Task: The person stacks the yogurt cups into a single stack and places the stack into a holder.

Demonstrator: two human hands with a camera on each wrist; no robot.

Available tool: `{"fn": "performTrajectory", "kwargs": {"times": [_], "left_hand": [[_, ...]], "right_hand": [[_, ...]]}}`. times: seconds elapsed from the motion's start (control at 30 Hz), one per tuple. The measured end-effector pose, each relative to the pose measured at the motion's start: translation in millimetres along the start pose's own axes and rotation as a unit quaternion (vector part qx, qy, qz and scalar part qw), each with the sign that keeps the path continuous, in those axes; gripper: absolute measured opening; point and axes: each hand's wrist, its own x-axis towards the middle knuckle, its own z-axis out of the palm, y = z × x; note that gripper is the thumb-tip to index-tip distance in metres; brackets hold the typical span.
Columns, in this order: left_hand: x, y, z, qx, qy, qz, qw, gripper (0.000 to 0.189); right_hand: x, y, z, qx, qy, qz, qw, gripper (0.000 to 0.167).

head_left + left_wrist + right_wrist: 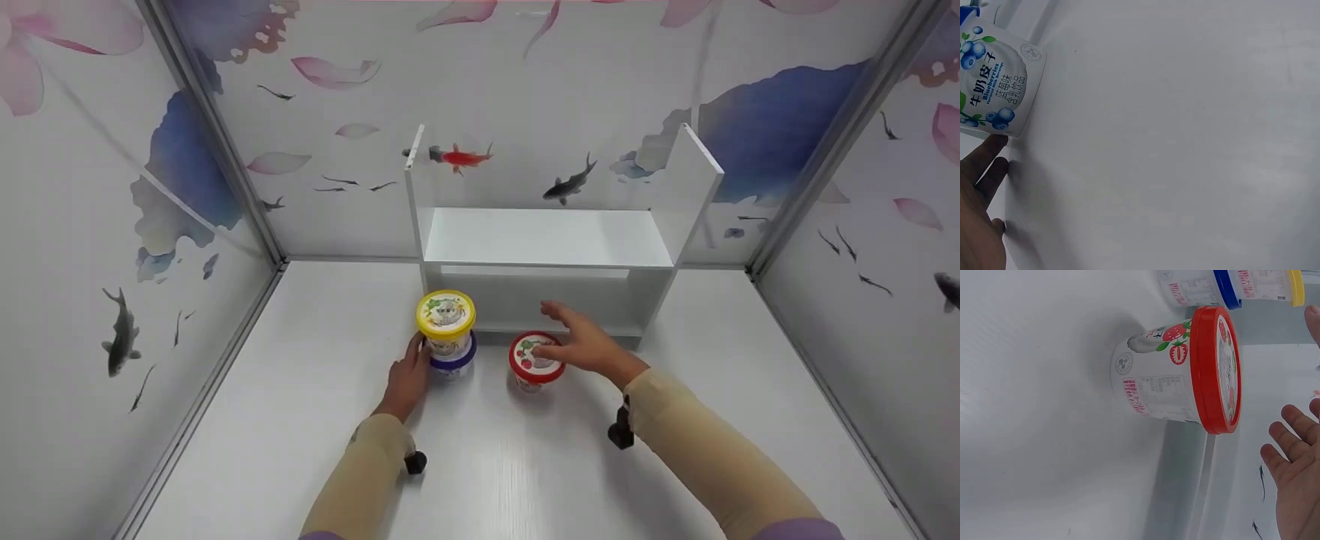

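A yellow-lidded tub (446,313) stands on top of a blue-lidded blueberry tub (996,73). My left hand (405,382) is beside this stack on its left, fingers extended near the lower tub's base; whether they touch it I cannot tell. To the right, a red-lidded strawberry tub (1157,374) stands upright on the table. Over and just right of its lid, my right hand (589,346) hovers with thumb and fingers spread, holding nothing. In the right wrist view the fingers (1292,444) are apart from the red lid.
Behind the tubs stands a white shelf unit (547,238) with tall side panels. White walls (480,90) with painted fish and petals enclose the white table (495,465) at the back and sides.
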Motion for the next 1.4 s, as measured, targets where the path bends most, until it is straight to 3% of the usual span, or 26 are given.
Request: {"fn": "performTrajectory", "kwargs": {"times": [0.53, 0.83, 1.0, 1.23, 1.4], "left_hand": [[0.5, -0.9, 0.7, -0.003, 0.0, -0.003, 1.0, 0.074], [-0.5, 0.6, 0.0, 0.013, 0.002, 0.014, 0.9998, 0.074], [-1.3, -1.7, -1.1, 0.012, 0.001, 0.036, 0.9993, 0.077], [-1.7, -1.0, -1.5, 0.004, -0.007, 0.018, 0.9998, 0.08], [-1.3, -0.8, -0.2, -0.002, -0.007, 0.003, 1.0, 0.08]], "right_hand": [[-8.9, 25, 7, -0.033, -0.005, 0.005, 0.9994, 0.097], [-12.0, 36, 14, -0.058, -0.017, 0.007, 0.9981, 0.105], [-14.9, 42, 16, -0.046, -0.023, 0.007, 0.9986, 0.098], [-15.6, 50, 16, -0.02, -0.02, 0.001, 0.9996, 0.095], [-15.7, 56, 20, 0.012, -0.007, 0.024, 0.9996, 0.092]]}}
